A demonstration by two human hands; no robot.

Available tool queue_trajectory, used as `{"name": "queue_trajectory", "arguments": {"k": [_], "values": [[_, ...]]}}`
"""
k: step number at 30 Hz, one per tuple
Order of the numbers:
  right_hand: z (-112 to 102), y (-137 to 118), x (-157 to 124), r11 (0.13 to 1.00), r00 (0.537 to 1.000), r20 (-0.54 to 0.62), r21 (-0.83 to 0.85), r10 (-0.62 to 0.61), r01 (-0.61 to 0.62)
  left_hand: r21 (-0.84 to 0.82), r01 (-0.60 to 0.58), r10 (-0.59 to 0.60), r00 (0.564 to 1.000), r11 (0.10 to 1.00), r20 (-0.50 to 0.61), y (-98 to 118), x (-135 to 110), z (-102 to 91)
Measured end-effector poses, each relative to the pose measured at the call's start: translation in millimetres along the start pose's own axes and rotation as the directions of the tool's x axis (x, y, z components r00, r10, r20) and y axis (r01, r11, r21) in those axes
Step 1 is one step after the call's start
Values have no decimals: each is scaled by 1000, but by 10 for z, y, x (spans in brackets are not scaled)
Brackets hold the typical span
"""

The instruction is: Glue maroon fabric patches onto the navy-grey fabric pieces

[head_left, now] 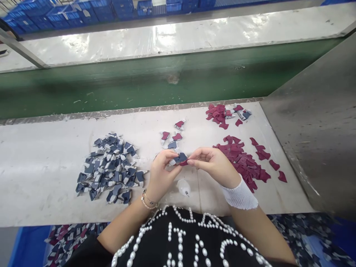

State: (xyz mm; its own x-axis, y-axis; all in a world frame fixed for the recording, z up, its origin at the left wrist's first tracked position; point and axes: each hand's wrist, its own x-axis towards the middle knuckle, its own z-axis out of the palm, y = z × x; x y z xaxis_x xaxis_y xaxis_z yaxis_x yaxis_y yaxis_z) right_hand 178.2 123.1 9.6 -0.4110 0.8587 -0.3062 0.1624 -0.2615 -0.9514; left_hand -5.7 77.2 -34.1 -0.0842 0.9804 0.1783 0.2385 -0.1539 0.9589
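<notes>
My left hand [161, 171] and my right hand [213, 163] meet over the middle of the white worktable [39, 174]. Between their fingertips they pinch a small dark blue piece [181, 157] with a bit of maroon under it. A pile of blue-and-white pieces [111, 168] lies to the left of my left hand. A spread of maroon pieces [247, 163] lies right of my right hand. A small clear glue bottle [183, 187] lies on the table just below my hands.
A few joined maroon-and-white pieces [172, 137] lie beyond my hands, and another maroon heap [222, 113] sits further back right. A green conveyor belt [139, 81] runs behind the table. A grey metal panel [319, 126] rises at right. Blue crates [83, 11] stand far back.
</notes>
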Motion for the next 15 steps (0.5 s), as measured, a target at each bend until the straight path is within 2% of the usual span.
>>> {"name": "queue_trajectory", "arguments": {"k": [7, 15], "values": [[-29, 17, 51, 999, 999, -32, 36, -3, 4, 202, -136, 131, 991, 970, 38, 80, -17, -21], [8, 24, 52, 998, 999, -51, 60, -9, 12, 233, -207, 199, 978, 950, 57, 126, -11, -35]]}}
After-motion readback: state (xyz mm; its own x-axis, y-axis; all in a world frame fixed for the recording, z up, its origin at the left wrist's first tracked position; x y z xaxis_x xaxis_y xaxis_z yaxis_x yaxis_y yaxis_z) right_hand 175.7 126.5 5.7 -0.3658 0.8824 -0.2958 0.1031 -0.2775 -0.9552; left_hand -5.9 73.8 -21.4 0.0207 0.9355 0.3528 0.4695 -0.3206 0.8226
